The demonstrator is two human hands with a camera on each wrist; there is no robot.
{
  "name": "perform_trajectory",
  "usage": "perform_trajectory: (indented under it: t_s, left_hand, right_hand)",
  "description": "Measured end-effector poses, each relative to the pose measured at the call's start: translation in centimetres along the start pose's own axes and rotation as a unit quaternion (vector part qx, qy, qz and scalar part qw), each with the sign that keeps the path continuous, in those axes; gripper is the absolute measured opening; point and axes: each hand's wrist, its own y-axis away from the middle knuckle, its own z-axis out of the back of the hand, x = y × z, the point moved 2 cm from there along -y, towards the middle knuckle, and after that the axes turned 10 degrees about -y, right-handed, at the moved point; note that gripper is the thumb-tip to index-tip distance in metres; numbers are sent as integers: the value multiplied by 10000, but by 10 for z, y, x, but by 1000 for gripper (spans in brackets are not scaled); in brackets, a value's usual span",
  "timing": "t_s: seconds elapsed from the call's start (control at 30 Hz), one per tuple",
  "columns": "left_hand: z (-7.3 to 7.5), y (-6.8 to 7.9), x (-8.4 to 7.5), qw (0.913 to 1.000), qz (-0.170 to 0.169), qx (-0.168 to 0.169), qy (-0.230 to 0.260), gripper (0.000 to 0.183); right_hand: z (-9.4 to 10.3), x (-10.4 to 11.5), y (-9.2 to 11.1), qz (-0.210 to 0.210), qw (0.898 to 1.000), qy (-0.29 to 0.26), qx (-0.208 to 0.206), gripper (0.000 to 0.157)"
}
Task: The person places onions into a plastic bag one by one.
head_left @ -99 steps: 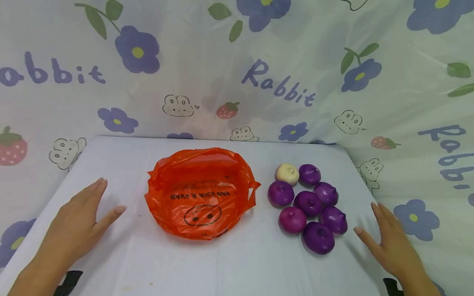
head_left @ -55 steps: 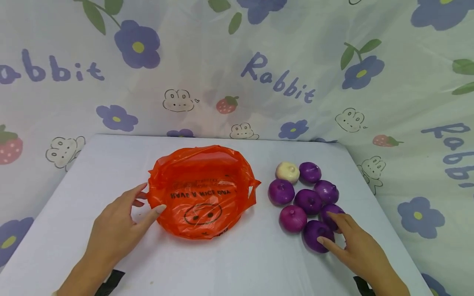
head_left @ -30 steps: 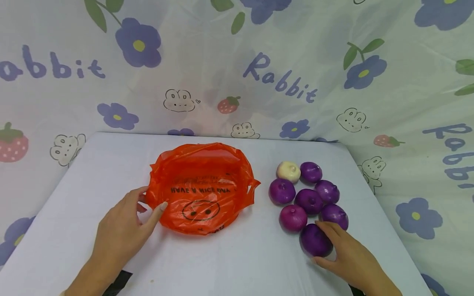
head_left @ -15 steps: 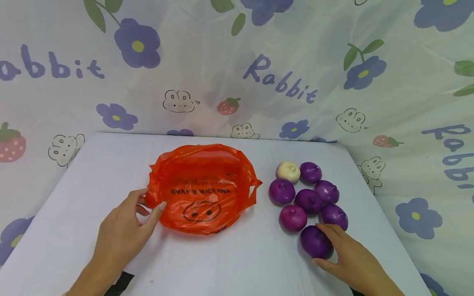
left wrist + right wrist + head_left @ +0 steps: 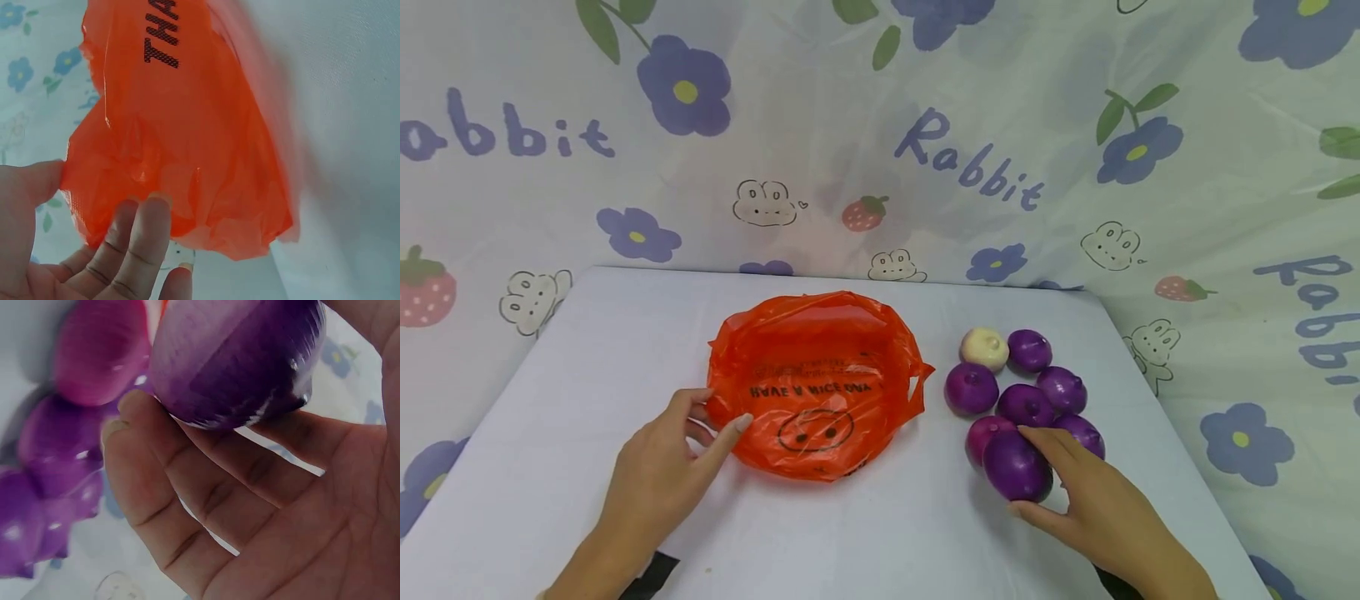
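Observation:
My right hand (image 5: 1101, 504) grips a purple onion (image 5: 1018, 467) between thumb and fingers, held up over the white table. In the right wrist view this onion (image 5: 237, 356) sits against the fingers, its pointed end near the palm. My left hand (image 5: 658, 471) holds the left edge of a red plastic bag (image 5: 816, 400), thumb on the near side and fingers partly behind it. The bag stands with its mouth spread, with printed letters and a face on it. In the left wrist view, creased plastic (image 5: 181, 144) lies between thumb and fingers.
Right of the bag, several purple onions (image 5: 972, 389) lie close together, with one pale onion (image 5: 984, 349) at the back. The held onion partly covers a reddish one (image 5: 985, 437). A patterned curtain (image 5: 820, 125) hangs behind the white table (image 5: 880, 542).
Both hands moved in from the sides. The left took hold of the bag's edge. The right took the nearest onion and lifted it up and slightly left.

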Motion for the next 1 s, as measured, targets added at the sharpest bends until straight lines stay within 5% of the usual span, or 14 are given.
perform_trajectory:
  t_s: [0.5,0.67,1.0]
  left_hand:
    - [-5,4,-4,9994,-183,-68,283,49]
    - [-4,3,-3,9990,-244,-161,332,47]
    - [1,-1,0,9972,-477,-172,553,44]
  right_hand:
    - [18,59,-54,1040,9945,-116,75,83]
    - [17,83,-78,1245,9910,-335,347,80]
    - [8,132,-126,1869,9764,233,1061,83]
